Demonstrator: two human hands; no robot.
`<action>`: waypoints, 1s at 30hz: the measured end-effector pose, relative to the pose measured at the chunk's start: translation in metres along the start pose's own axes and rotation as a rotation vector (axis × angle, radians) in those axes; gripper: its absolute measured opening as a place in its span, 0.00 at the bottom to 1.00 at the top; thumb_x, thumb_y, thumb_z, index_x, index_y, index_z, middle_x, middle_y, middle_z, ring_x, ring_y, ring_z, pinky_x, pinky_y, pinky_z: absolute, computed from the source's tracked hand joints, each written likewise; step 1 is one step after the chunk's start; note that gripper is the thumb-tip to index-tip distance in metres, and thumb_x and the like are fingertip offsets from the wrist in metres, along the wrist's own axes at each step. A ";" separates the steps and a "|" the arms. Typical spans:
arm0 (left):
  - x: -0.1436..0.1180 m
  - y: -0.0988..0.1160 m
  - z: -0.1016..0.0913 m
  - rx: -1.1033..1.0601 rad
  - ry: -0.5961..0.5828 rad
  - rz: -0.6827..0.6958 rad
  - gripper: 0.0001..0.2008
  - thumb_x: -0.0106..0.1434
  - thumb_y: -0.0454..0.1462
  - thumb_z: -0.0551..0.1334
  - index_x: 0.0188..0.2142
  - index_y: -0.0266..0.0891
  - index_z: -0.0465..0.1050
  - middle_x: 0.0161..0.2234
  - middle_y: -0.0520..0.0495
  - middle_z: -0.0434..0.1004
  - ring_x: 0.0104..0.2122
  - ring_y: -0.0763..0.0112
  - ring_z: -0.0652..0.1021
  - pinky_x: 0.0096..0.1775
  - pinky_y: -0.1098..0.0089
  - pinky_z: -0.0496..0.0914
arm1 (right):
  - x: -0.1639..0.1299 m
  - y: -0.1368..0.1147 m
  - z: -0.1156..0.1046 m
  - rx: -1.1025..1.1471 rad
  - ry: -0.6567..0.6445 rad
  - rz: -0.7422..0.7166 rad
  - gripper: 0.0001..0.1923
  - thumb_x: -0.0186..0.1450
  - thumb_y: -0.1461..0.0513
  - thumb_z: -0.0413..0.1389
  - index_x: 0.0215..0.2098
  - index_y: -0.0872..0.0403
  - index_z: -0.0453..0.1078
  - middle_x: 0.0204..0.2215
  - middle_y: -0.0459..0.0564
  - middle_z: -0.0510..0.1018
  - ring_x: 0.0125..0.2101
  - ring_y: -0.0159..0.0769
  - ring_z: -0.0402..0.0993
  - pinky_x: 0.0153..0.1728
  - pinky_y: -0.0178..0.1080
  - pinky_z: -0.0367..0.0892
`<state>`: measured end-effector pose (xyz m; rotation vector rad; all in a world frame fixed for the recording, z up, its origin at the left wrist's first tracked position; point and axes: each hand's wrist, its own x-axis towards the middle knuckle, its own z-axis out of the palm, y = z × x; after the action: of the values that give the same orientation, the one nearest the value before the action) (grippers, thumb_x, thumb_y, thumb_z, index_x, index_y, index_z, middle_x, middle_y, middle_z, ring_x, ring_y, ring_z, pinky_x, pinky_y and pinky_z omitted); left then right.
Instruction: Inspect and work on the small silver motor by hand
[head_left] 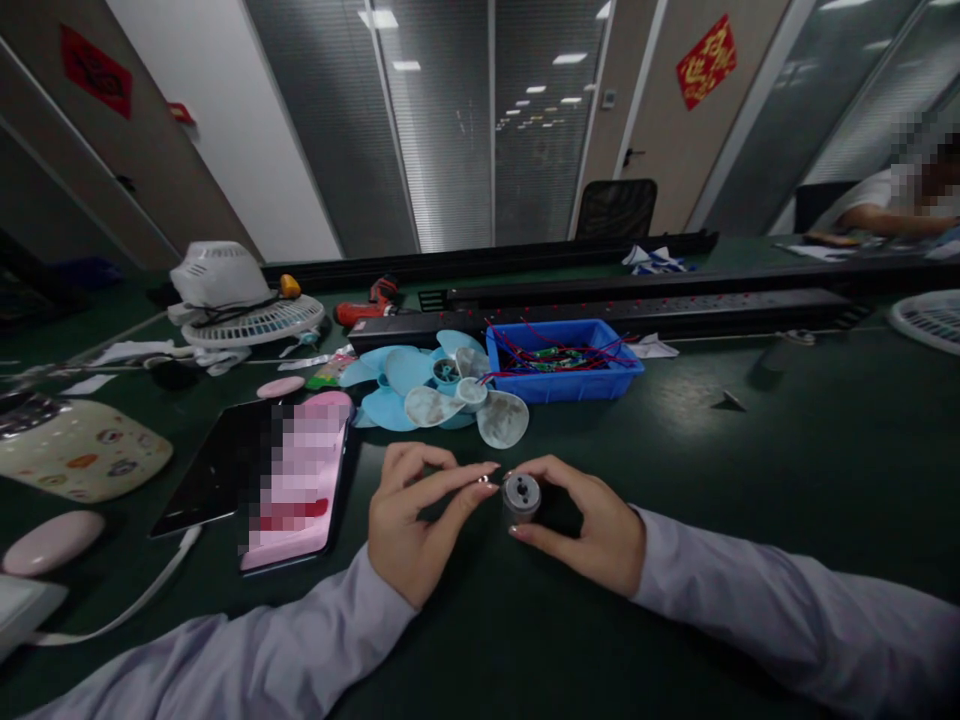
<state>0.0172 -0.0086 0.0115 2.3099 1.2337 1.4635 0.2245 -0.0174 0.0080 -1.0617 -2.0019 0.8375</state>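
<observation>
The right hand [592,525] is curled around a small cylindrical metal motor [521,496], thumb and fingers closed on its sides, holding it low over the dark green worktop [750,450] with its round end face turned up toward the camera. The left hand [416,520] sits just beside it, thumb and forefinger pinched together on a tiny metal part [484,481] at the fingertips; the part is too small to identify. The pinched fingertips are nearly touching the motor's upper edge.

Behind the hands lies a heap of light blue fan blades [435,393], some dusty white. Just right of the heap stands a blue plastic bin [562,385] holding circuit boards with red wires. To the left of the hands lies a phone in a pink case [300,480], beside a dark tablet [217,465]. Farther back left rests a white fan grille [255,322] with a white fan housing [217,273] on it. A red power screwdriver [371,303] lies near a long black power strip [600,312].
</observation>
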 end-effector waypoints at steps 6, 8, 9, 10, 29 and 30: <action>0.007 0.018 0.024 -0.113 -0.012 0.033 0.07 0.57 0.34 0.67 0.36 0.47 0.80 0.31 0.49 0.72 0.37 0.65 0.68 0.39 0.65 0.65 | 0.000 0.002 0.001 0.015 -0.003 -0.031 0.17 0.57 0.64 0.62 0.44 0.53 0.67 0.39 0.49 0.76 0.41 0.37 0.73 0.43 0.41 0.69; 0.008 0.020 0.025 -0.110 -0.027 0.006 0.07 0.57 0.34 0.67 0.35 0.47 0.80 0.31 0.49 0.72 0.38 0.65 0.68 0.39 0.64 0.65 | 0.000 0.002 0.001 0.018 -0.007 -0.034 0.17 0.57 0.65 0.62 0.44 0.53 0.67 0.39 0.49 0.76 0.41 0.37 0.73 0.43 0.41 0.69; 0.008 0.020 0.025 -0.108 -0.028 -0.008 0.06 0.57 0.34 0.67 0.34 0.47 0.80 0.31 0.49 0.72 0.38 0.65 0.69 0.40 0.64 0.65 | 0.000 0.002 0.001 0.015 -0.006 -0.033 0.17 0.57 0.65 0.62 0.45 0.53 0.67 0.39 0.49 0.76 0.40 0.37 0.73 0.43 0.41 0.69; 0.008 0.020 0.024 -0.106 -0.022 -0.019 0.06 0.57 0.35 0.67 0.34 0.47 0.80 0.31 0.49 0.72 0.38 0.64 0.69 0.40 0.64 0.65 | 0.000 0.001 0.001 0.012 -0.003 -0.030 0.17 0.57 0.64 0.62 0.45 0.53 0.67 0.39 0.49 0.76 0.40 0.37 0.73 0.43 0.41 0.69; 0.008 0.020 0.021 -0.072 -0.059 0.018 0.06 0.58 0.35 0.65 0.36 0.46 0.79 0.31 0.48 0.72 0.38 0.64 0.68 0.40 0.63 0.65 | 0.001 0.000 0.000 0.043 -0.002 0.002 0.16 0.57 0.65 0.62 0.43 0.53 0.67 0.38 0.48 0.76 0.40 0.38 0.73 0.42 0.42 0.68; 0.008 0.020 0.020 -0.072 -0.066 0.013 0.06 0.58 0.35 0.65 0.35 0.46 0.79 0.31 0.48 0.72 0.38 0.64 0.68 0.40 0.63 0.65 | 0.001 0.000 0.000 0.058 -0.002 0.003 0.15 0.57 0.65 0.62 0.42 0.53 0.67 0.37 0.48 0.76 0.39 0.38 0.73 0.41 0.41 0.68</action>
<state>0.0464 -0.0103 0.0165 2.3036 1.1328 1.3999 0.2241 -0.0167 0.0088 -1.0316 -1.9664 0.8931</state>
